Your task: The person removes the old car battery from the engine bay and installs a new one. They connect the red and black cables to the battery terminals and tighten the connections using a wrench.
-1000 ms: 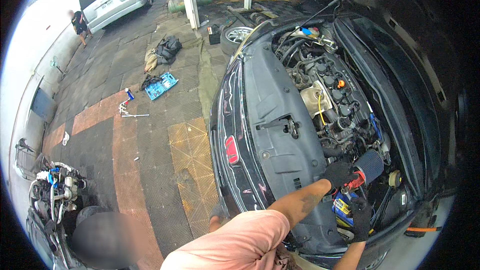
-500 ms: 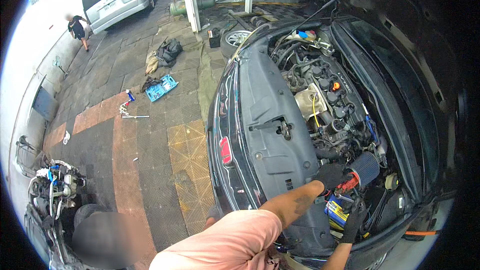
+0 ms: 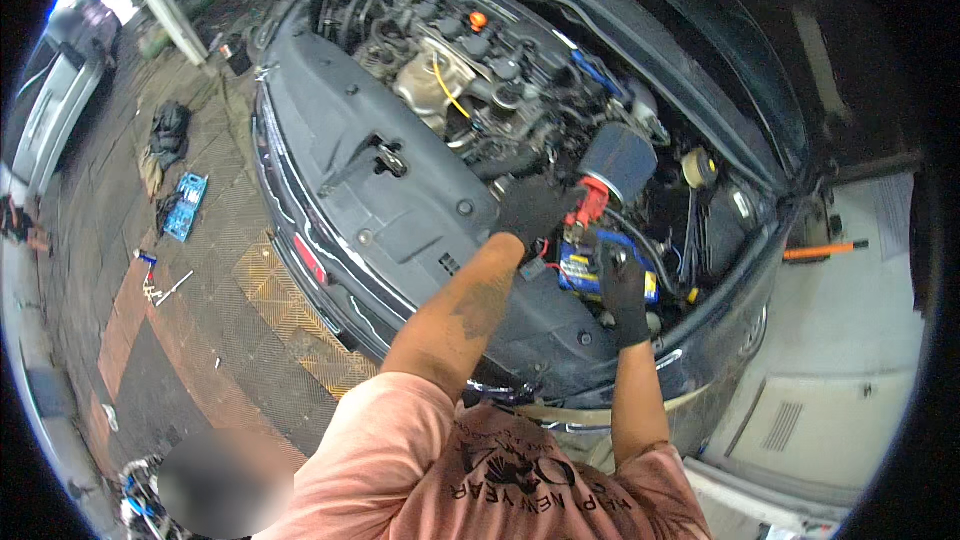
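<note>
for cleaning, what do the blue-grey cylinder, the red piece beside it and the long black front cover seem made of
Blue-grey cylinder: dull, perhaps pleated fabric or paper, from faint ridges on its side.
Red piece: smooth-looking, perhaps plastic from its solid colour; painted metal possible.
Long black front cover: satin, probably moulded plastic, given its soft sheen and shaped recesses.

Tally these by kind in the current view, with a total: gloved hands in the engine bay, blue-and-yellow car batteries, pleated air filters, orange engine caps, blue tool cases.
Gloved hands: 2 (left hand, right hand)
Blue-and-yellow car battery: 1
Pleated air filter: 1
Orange engine cap: 1
Blue tool case: 1
Total: 6
</note>
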`<action>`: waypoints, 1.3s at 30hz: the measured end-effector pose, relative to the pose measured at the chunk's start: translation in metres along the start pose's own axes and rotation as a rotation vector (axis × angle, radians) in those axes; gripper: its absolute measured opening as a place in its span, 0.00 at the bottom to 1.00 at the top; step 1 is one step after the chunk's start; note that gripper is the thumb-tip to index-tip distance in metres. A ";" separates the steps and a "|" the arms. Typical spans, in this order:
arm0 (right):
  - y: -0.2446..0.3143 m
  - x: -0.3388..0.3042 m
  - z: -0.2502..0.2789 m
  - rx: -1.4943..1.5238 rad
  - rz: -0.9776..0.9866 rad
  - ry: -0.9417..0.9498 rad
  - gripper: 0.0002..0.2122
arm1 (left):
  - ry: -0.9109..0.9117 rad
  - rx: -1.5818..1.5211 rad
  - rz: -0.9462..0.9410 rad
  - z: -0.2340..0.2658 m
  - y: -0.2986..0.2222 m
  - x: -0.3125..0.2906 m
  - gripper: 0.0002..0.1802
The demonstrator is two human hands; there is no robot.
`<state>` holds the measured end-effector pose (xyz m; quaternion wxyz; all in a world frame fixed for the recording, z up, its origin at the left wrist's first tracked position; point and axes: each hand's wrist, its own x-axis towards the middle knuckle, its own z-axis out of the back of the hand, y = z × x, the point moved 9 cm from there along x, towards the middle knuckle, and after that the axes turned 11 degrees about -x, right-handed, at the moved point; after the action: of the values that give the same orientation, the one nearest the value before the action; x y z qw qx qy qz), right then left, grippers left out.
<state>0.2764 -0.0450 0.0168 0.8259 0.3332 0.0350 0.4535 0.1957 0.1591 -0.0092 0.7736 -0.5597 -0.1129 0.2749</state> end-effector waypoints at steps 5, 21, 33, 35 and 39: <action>-0.035 -0.002 0.007 0.644 -0.510 0.038 0.15 | -0.133 0.190 -0.118 0.012 -0.009 0.001 0.33; -0.075 0.070 -0.024 0.294 -0.320 0.094 0.15 | -0.246 0.217 -0.264 0.011 0.007 0.011 0.41; -0.005 0.049 -0.017 0.602 -0.400 0.335 0.14 | -0.167 0.167 -0.154 0.010 0.000 0.007 0.44; -0.024 0.050 -0.022 0.637 -0.430 0.299 0.13 | -0.148 0.125 -0.124 0.006 -0.003 0.006 0.44; -0.004 0.064 -0.033 0.724 -0.482 0.373 0.12 | -0.102 0.166 -0.097 0.010 0.000 0.004 0.40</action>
<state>0.3055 0.0199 0.0047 0.7180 0.4949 0.4148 0.2597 0.1939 0.1689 -0.0060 0.8230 -0.4727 -0.1561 0.2737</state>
